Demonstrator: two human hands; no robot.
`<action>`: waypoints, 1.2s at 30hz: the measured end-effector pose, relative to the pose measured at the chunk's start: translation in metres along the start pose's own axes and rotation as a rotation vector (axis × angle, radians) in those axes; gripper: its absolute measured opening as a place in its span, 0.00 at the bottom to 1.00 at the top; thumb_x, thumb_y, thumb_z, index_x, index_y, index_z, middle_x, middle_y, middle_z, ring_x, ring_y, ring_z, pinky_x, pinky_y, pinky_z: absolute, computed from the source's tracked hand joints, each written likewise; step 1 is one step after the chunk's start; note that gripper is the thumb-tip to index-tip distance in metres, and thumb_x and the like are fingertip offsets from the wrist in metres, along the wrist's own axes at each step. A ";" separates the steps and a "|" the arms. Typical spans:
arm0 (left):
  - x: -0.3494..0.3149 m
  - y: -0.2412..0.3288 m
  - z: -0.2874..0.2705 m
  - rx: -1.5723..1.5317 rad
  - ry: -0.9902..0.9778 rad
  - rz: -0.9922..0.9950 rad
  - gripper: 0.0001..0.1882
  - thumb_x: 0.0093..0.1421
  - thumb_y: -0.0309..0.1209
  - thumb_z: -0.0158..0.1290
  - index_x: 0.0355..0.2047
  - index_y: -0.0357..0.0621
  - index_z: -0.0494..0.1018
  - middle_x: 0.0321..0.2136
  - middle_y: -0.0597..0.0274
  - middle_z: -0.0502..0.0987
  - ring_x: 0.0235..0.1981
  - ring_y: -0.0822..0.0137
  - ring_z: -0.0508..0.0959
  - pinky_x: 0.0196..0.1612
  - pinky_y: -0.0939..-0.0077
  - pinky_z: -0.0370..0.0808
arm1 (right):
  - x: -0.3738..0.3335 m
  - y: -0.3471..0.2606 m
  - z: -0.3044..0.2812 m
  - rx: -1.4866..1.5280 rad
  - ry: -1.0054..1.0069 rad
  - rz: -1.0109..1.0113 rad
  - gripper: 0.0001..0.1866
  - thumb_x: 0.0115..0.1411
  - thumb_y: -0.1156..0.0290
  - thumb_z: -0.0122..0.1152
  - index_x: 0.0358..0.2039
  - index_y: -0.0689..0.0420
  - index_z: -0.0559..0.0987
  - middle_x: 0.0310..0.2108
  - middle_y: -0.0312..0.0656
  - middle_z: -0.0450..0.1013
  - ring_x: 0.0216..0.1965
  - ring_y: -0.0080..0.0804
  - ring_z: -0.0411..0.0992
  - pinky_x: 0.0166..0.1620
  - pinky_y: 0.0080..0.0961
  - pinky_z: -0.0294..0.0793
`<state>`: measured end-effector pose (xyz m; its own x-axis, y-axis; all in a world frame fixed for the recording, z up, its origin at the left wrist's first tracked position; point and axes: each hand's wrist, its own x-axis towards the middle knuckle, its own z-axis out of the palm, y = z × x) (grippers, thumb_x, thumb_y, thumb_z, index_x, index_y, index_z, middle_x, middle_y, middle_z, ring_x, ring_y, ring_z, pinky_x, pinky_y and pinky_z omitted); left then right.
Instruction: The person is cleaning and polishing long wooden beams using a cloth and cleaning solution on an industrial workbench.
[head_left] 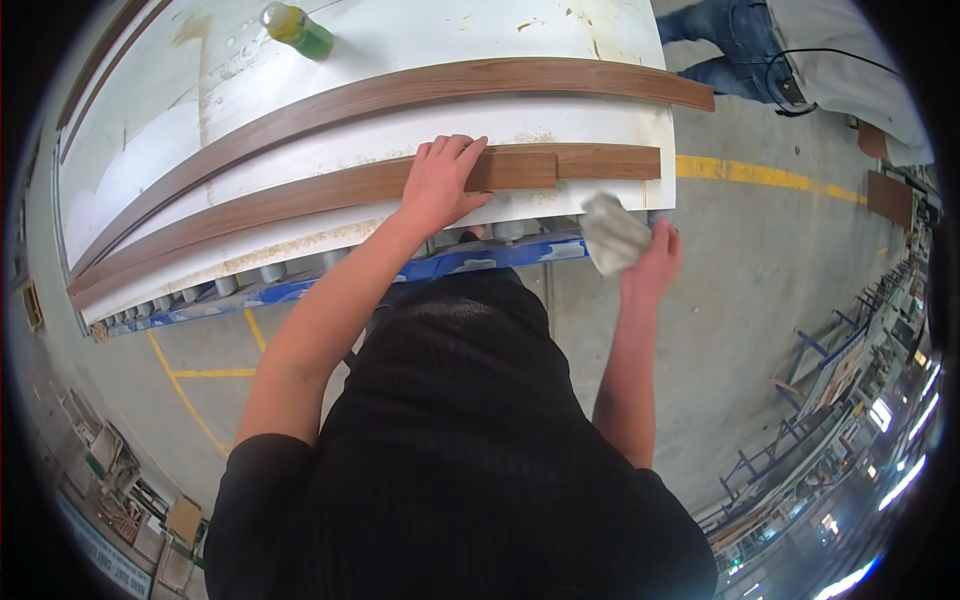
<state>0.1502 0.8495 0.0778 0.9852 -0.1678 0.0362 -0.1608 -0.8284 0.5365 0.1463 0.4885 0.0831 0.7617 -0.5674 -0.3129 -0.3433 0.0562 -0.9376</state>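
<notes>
Beneath my left hand lies a long brown wooden strip; the fingers reach over its far edge and the thumb rests at the near edge, gripping it. A second brown strip lies against its far side and sticks out further right. Out past the table's near edge, by the right corner, my right hand is closed on an off-white cloth. The cloth is smeared by motion and hangs apart from the wood.
The white tabletop bears another long wooden strip and a bottle with green and yellow colouring. Rollers and a blue rail run along the near edge. Another person stands at the far right.
</notes>
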 end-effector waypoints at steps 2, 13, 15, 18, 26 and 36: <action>-0.004 -0.004 0.000 0.018 0.026 -0.010 0.45 0.47 0.41 0.76 0.65 0.44 0.72 0.55 0.56 0.76 0.58 0.52 0.74 0.61 0.53 0.70 | -0.029 -0.022 0.067 -0.012 -0.122 -0.067 0.17 0.74 0.61 0.64 0.53 0.61 0.79 0.46 0.39 0.78 0.48 0.29 0.76 0.52 0.30 0.77; -0.047 -0.046 -0.029 0.016 0.123 -0.135 0.39 0.45 0.43 0.78 0.57 0.48 0.79 0.53 0.57 0.77 0.57 0.51 0.74 0.63 0.53 0.68 | -0.050 0.021 0.133 -0.947 -0.578 -1.146 0.23 0.70 0.63 0.61 0.65 0.50 0.79 0.72 0.41 0.69 0.75 0.53 0.61 0.75 0.66 0.52; -0.049 -0.049 -0.030 -0.018 0.135 -0.147 0.39 0.45 0.44 0.78 0.57 0.48 0.79 0.53 0.57 0.77 0.58 0.50 0.74 0.64 0.52 0.68 | -0.060 0.022 0.137 -0.954 -0.570 -1.154 0.24 0.70 0.62 0.60 0.65 0.52 0.78 0.73 0.42 0.67 0.76 0.55 0.59 0.75 0.67 0.51; -0.048 -0.050 -0.024 0.006 0.107 -0.150 0.38 0.46 0.42 0.78 0.58 0.47 0.79 0.54 0.56 0.77 0.58 0.49 0.74 0.65 0.51 0.68 | -0.135 0.020 0.170 -0.924 -0.961 -1.062 0.26 0.68 0.63 0.59 0.66 0.54 0.77 0.75 0.42 0.64 0.77 0.53 0.57 0.76 0.62 0.53; -0.065 -0.062 -0.040 0.094 0.108 -0.184 0.40 0.48 0.39 0.77 0.61 0.45 0.75 0.56 0.54 0.77 0.61 0.48 0.73 0.72 0.46 0.64 | -0.056 0.012 0.116 -0.838 -0.847 -1.151 0.29 0.61 0.76 0.63 0.64 0.48 0.79 0.73 0.39 0.69 0.74 0.52 0.64 0.74 0.55 0.62; -0.119 -0.125 -0.091 0.141 0.117 -0.277 0.44 0.51 0.42 0.76 0.66 0.44 0.71 0.63 0.54 0.74 0.70 0.49 0.68 0.78 0.46 0.56 | -0.140 -0.024 0.169 0.058 -0.833 -0.126 0.25 0.68 0.77 0.50 0.65 0.64 0.73 0.60 0.45 0.74 0.63 0.36 0.72 0.69 0.35 0.67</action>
<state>0.0582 1.0222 0.0832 0.9915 0.1297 0.0062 0.1153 -0.9012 0.4179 0.1407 0.7052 0.1240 0.9566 0.2181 -0.1934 -0.2167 0.0883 -0.9722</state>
